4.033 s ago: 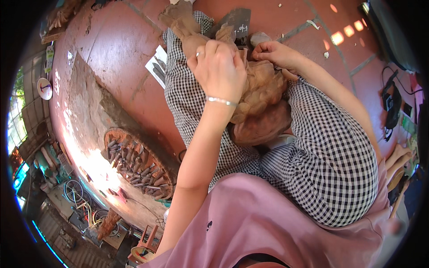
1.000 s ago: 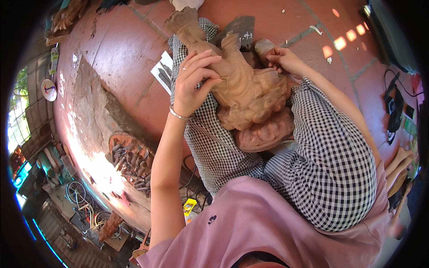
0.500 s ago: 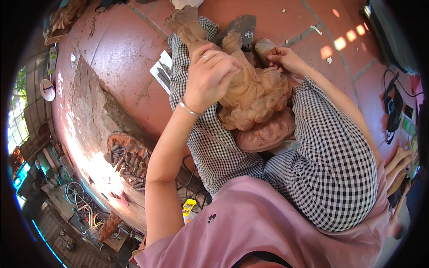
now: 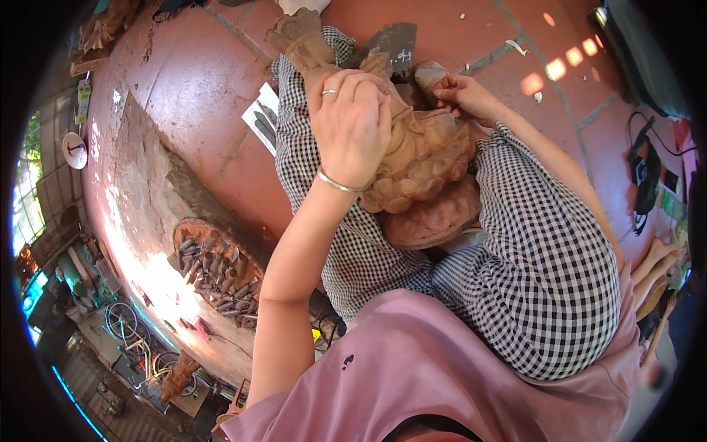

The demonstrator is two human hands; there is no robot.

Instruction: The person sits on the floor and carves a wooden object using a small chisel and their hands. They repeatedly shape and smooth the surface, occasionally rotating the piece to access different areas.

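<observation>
A brown wooden carving [image 4: 420, 166] with draped folds and rounded lumps lies between my legs, in checked trousers. Over its upper left part, my left hand [image 4: 352, 121] is closed, knuckles up, with a ring and a bracelet on. Whatever sits under those fingers is hidden by the hand. At the carving's right side, my right hand [image 4: 471, 99] has its fingers bent against a rounded brown part [image 4: 429, 76]. A long fluted end [image 4: 300, 43] of the carving reaches up to the far left. Below the lumps is a redder rounded base [image 4: 434, 215].
On my left lies a big wooden slab [image 4: 158, 180] whose hollow holds several carving tools [image 4: 217, 272]. A white sheet with dark blades [image 4: 261, 118] is beside my left leg. A dark flat plate [image 4: 394, 50] stands beyond the carving. Black cords [image 4: 644, 173] lie far right.
My left hand was blurred by motion and is now sharper, its wrist and forearm shifted right. My right hand stays at the same place on the carving.
</observation>
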